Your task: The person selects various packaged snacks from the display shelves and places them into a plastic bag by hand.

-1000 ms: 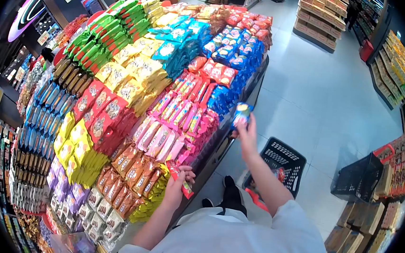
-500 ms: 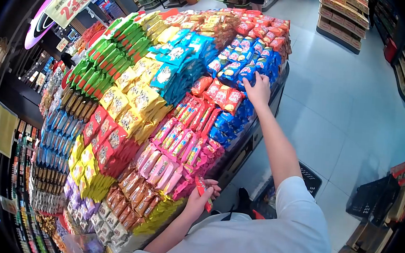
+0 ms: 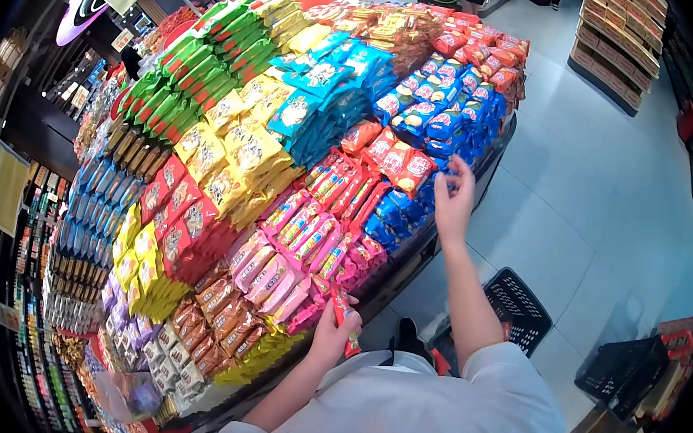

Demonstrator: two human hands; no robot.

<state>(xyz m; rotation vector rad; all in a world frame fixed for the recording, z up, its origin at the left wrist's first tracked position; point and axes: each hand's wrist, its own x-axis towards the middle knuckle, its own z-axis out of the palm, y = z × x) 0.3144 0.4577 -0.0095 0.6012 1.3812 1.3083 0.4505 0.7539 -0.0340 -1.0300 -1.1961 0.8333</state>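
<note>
My left hand (image 3: 327,335) is closed around a narrow red snack packet (image 3: 341,307), near the front edge of a sloped candy display. Pink wrapped snack bars (image 3: 270,281) lie just beyond it. My right hand (image 3: 455,202) hovers at the display's right edge, thumb and fingers apart, and nothing shows in it. Closest to it are blue snack packets (image 3: 443,126) stacked in rows and a few larger red packets (image 3: 400,157). Red slim packets (image 3: 341,185) fill the row between the pink bars and those red packets.
Yellow packets (image 3: 250,152), teal packets (image 3: 298,111) and green packets (image 3: 241,53) cover the rest of the display. On the floor by my legs stands a black shopping basket (image 3: 518,307). Another black basket (image 3: 623,373) stands at right. A stocked shelf (image 3: 616,46) rises behind.
My right hand has come away from the blue packets and drawn back toward me, its fingers spread. The left hand keeps its hold on the red packet. The view has shifted slightly.
</note>
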